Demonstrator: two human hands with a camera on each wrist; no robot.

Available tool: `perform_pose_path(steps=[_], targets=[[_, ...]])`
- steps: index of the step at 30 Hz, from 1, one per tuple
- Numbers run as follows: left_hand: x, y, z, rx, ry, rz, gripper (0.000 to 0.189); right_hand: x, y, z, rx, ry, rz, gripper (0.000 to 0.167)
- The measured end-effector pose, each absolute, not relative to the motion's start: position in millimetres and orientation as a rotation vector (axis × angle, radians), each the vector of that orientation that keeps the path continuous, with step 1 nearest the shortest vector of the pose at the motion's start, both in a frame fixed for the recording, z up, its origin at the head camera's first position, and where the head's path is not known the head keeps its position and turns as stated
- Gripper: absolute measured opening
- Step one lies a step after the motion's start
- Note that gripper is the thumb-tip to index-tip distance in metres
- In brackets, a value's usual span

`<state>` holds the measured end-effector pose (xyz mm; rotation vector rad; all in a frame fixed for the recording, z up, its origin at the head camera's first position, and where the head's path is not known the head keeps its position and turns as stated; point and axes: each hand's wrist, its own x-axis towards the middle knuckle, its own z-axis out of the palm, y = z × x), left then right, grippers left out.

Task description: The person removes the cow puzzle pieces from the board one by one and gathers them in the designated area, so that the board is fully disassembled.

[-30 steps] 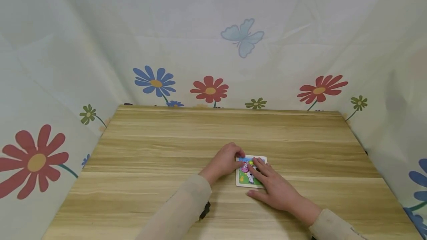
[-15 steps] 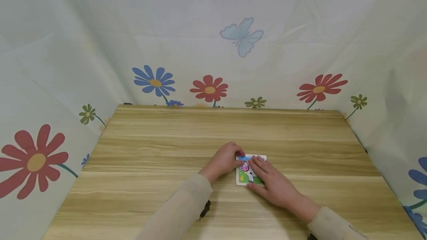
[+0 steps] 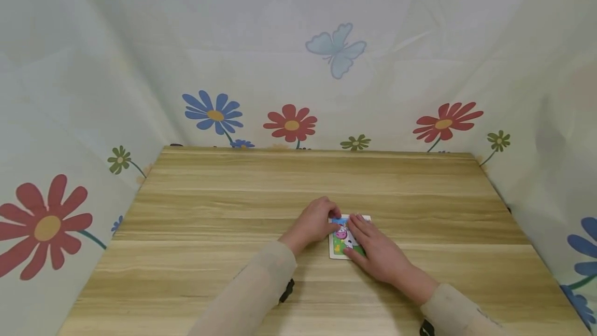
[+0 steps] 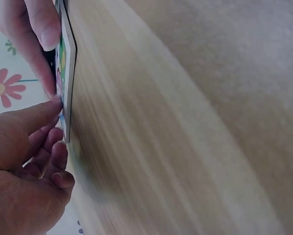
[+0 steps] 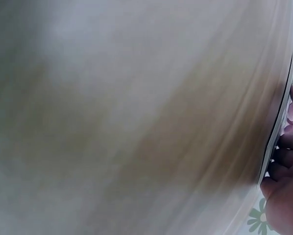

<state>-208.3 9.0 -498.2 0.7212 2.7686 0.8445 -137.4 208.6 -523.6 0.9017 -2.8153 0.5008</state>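
Square cow board (image 3: pixel 342 241) lies on wood-grain tabletop (image 3: pixel 233 191).

1. Tbl. (image 3: pixel 224 185): wood-grain top, lt. yellow-brown w/ darker streaks running L–R; far edge straight, both far corners in head view, near edge out of frame.
2. On it: 1 sm. sq. picture board (image 3: pixel 341 245), a bit R of ctr. in head view, well apart from far edge.
3. Board: white border, cartoon cow w/ pink muzzle, blue at top, green below; R part of pic. covered.
4. L wrist view: board is thin, pale side edge, dk. line along its underside next to tbl.
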Motion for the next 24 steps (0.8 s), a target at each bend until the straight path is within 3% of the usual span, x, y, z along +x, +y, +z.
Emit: perform_pose_path(steps=[24], targets=[[-204.5,7.9,-492.6,0.681,2.749,0.830,0.020,-140.4,209.4,-520.3,0.850,-2.871,0.495,0.068]])
